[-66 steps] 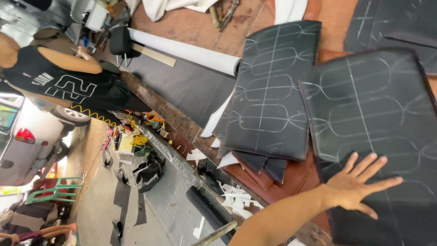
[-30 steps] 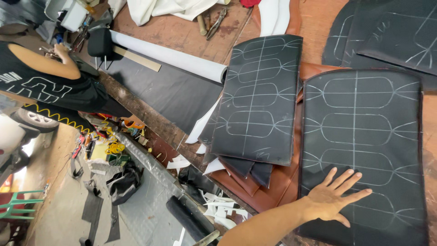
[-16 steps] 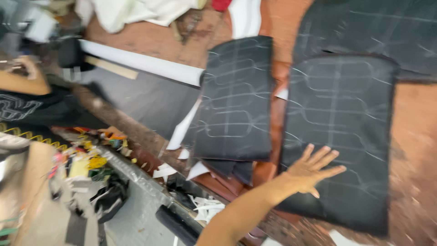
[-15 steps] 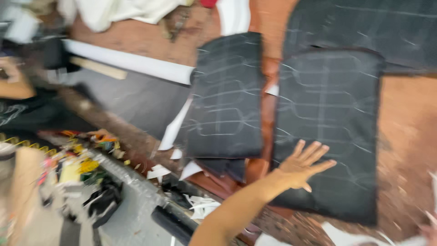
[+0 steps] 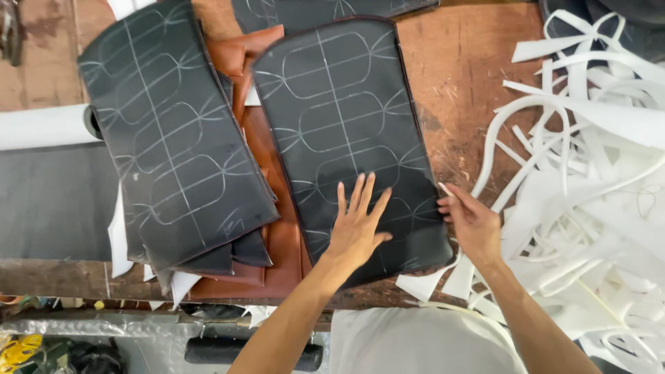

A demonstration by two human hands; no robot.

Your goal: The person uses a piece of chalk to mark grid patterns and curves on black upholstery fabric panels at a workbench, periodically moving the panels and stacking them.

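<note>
Seemingly both hands (image 5: 357, 228) on black panel (image 5: 346, 125).

Marked panel (image 5: 346, 131) on workbench (image 5: 464, 76), second panel (image 5: 173, 159) left, strip scraps (image 5: 589, 173) right

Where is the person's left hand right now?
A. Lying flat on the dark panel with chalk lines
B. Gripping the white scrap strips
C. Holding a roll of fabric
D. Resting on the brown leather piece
A: the left hand lies flat, fingers spread, on the dark panel with chalk lines, while the right hand pinches that panel's right edge.
</note>
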